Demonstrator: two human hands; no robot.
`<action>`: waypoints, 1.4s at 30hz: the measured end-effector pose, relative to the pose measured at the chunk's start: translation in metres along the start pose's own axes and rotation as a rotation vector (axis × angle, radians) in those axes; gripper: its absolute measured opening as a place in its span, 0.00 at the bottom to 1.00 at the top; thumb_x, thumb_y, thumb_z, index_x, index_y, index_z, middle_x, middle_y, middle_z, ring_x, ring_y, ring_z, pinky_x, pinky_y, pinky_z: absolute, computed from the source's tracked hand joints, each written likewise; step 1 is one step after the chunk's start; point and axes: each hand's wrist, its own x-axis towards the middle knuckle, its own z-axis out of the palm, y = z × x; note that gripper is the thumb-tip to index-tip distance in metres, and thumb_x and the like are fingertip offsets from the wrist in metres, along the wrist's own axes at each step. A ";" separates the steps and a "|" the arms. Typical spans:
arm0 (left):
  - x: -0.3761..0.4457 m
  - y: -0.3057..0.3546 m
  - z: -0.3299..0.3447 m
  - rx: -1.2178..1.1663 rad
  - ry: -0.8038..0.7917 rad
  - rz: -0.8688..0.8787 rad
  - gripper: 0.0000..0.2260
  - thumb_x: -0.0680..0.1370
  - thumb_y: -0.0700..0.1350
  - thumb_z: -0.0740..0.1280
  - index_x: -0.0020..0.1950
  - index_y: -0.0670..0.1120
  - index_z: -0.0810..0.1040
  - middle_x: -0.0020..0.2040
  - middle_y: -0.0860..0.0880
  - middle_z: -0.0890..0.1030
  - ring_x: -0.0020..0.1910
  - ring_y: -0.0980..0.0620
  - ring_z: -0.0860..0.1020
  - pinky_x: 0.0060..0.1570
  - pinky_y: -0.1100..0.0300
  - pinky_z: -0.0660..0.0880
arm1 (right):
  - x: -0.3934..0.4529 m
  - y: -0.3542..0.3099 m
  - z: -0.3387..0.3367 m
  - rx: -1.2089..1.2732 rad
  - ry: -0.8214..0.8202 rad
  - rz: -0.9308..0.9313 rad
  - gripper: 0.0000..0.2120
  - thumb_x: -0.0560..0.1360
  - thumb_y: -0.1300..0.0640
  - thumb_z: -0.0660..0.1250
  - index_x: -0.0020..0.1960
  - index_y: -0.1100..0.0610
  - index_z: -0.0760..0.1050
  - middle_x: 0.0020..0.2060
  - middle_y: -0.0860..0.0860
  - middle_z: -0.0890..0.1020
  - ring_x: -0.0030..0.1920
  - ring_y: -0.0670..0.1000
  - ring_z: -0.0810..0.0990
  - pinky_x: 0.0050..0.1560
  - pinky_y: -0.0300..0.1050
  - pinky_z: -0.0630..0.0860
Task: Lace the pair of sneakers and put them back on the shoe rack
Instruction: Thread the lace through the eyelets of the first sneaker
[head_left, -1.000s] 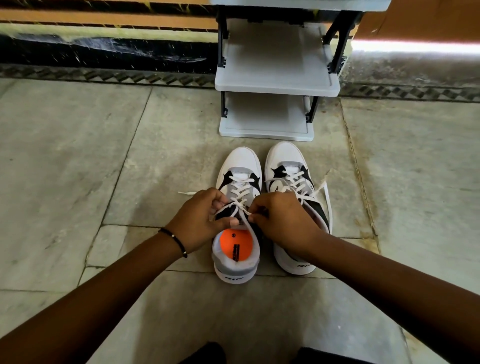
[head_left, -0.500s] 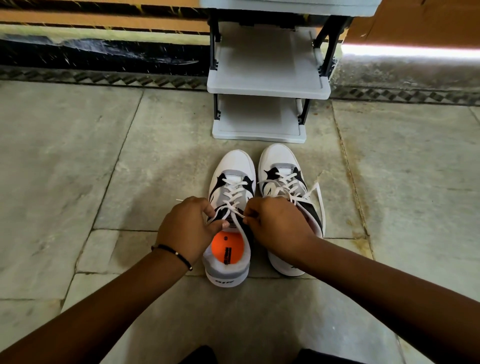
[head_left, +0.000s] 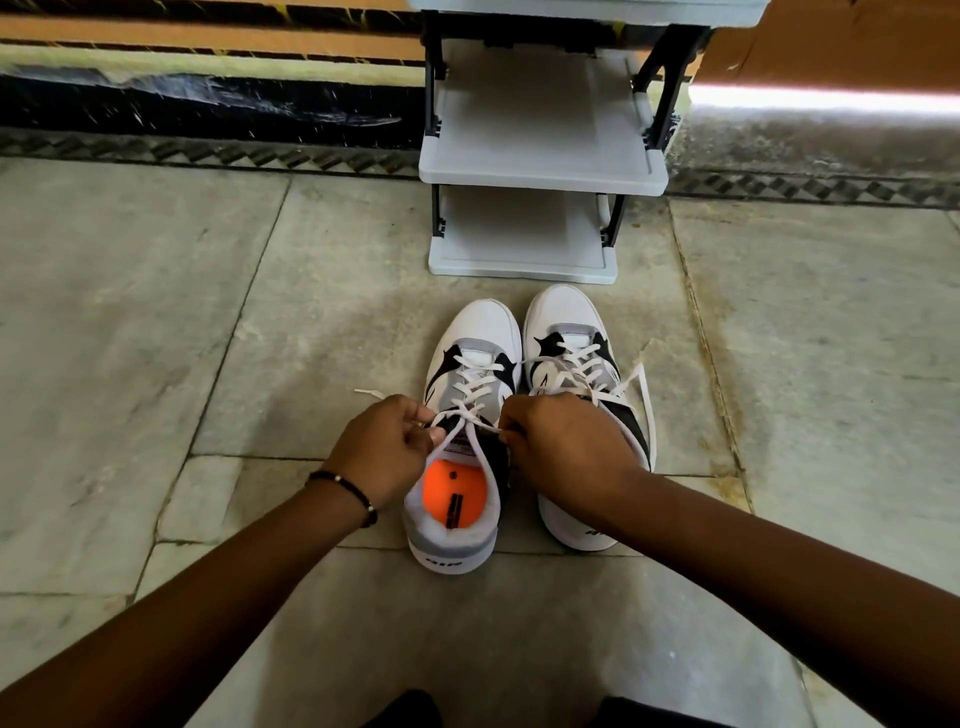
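Two white, grey and black sneakers stand side by side on the stone floor, toes pointing away. The left sneaker (head_left: 478, 332) has an orange insole and white laces crossed up its tongue. My left hand (head_left: 384, 447) pinches one end of its lace at the top eyelets; the lace tip sticks out to the left. My right hand (head_left: 566, 447) pinches the other end, and a loop of lace hangs over the shoe's opening. The right sneaker (head_left: 563, 317) is laced, its loose ends trailing to the right; my right hand covers its heel part.
A grey shoe rack (head_left: 540, 176) with black posts stands against the wall just beyond the sneakers' toes, its shelves bare. A dark patterned skirting runs along the wall. A brown cardboard surface (head_left: 841, 47) is at the top right.
Both hands have stayed at the top of the left sneaker, drawing the lace ends slightly apart; the loop over the opening has grown. The view shifted a little.
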 end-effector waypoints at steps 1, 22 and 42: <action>0.002 0.000 -0.003 0.047 0.004 0.017 0.06 0.75 0.43 0.64 0.49 0.44 0.79 0.46 0.44 0.82 0.48 0.45 0.79 0.48 0.56 0.73 | 0.002 0.001 -0.002 -0.027 0.019 0.002 0.08 0.76 0.56 0.58 0.49 0.56 0.75 0.44 0.57 0.81 0.46 0.59 0.79 0.38 0.43 0.64; 0.008 -0.031 -0.010 0.776 0.398 0.536 0.14 0.67 0.44 0.51 0.33 0.54 0.76 0.31 0.54 0.80 0.40 0.50 0.81 0.53 0.54 0.57 | 0.006 0.008 0.001 -0.218 -0.023 -0.008 0.07 0.72 0.56 0.65 0.48 0.56 0.75 0.45 0.56 0.82 0.46 0.58 0.79 0.38 0.43 0.62; -0.006 -0.001 -0.003 -0.478 0.019 0.250 0.14 0.80 0.44 0.54 0.42 0.45 0.76 0.45 0.52 0.81 0.47 0.58 0.79 0.49 0.70 0.75 | 0.023 0.014 -0.020 0.996 -0.228 0.215 0.12 0.76 0.59 0.62 0.36 0.56 0.78 0.33 0.48 0.80 0.39 0.45 0.78 0.52 0.42 0.73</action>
